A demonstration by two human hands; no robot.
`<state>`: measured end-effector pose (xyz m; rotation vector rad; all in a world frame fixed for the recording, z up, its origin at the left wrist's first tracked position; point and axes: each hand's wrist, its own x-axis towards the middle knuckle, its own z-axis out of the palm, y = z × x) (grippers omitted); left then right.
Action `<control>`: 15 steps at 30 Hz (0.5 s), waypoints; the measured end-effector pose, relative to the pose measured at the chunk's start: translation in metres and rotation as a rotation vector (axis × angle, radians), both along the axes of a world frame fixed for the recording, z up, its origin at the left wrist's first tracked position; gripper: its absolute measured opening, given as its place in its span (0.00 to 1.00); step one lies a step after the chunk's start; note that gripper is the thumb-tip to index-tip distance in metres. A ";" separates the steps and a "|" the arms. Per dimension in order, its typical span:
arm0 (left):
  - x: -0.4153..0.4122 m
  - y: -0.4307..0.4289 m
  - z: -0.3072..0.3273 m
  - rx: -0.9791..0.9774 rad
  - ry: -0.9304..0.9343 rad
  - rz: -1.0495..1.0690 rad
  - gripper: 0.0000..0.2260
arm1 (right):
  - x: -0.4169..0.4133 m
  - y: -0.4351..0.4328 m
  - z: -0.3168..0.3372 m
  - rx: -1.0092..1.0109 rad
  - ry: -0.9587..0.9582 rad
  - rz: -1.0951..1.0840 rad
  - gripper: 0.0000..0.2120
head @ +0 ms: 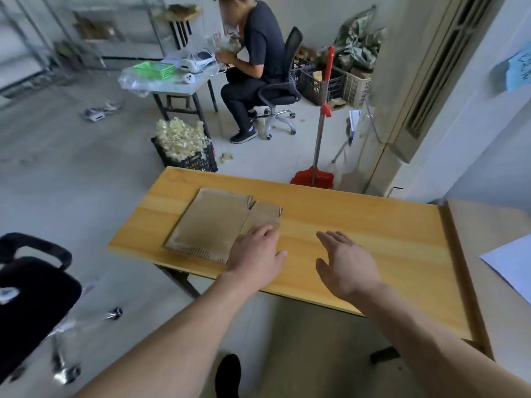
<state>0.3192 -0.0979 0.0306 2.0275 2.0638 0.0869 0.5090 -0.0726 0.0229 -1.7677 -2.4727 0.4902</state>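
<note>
Brown flattened cardboard point(209, 222) is lying on the worktop's point(373, 225) left half. I'm resting the left grip point(255, 251) flat and uncurled on its near right corner; the right grip point(344, 262) is hovering open beside it. Best, I'm judging: pin lightly, then slide the right grip under the edge.

A person point(260, 50) sits on a black chair point(293, 47) at a small gray table point(179, 89) with 1 green basket point(153, 70) on it. A black crate point(196, 162) (full of pale scraps point(181, 139)) stands on the floor nearby. A red dustpan point(311, 179) stands behind the wooden table point(373, 239). 1 white paper point(511, 265) lies at the right.
</note>
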 end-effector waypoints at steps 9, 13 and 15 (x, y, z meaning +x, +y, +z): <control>-0.145 0.018 -0.030 -0.063 -0.009 -0.020 0.22 | -0.143 0.024 -0.028 -0.084 -0.044 -0.040 0.29; -0.200 0.032 -0.049 -0.111 -0.007 -0.044 0.22 | -0.193 0.031 -0.047 -0.163 -0.066 -0.079 0.27; -0.220 0.037 -0.061 -0.140 -0.014 -0.046 0.22 | -0.209 0.030 -0.057 -0.208 -0.087 -0.095 0.28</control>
